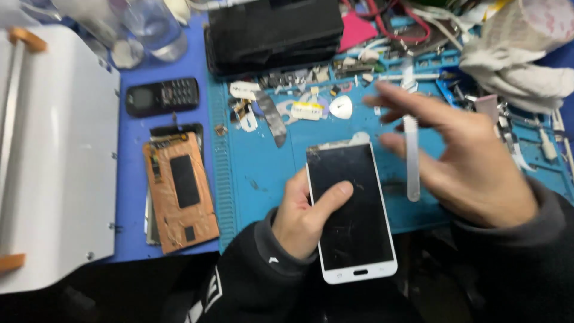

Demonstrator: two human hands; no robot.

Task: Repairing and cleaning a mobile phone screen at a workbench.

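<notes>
Cluttered blue worktop (263, 173); our left hand (305, 218) grips the white smartphone (353, 209), right hand (460, 161) open, seemingly pinching a clear pry strip (411, 149) beside it; prying comes next.

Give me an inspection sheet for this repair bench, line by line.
Surface: blue work mat, crowded along the far edge.
Job's things: white-framed phone screen, glass scratched; thin clear strip tool.
Clutter: small black keypad phone, copper-backed panel, white pick, small parts, black box.
Hands: left hand grips the screen, thumb on the glass; right hand blurred, fingers spread around the strip tool.
Cables: red wires at the far edge.
Surroundings: white machine at left, crumpled cloth at right.
</notes>
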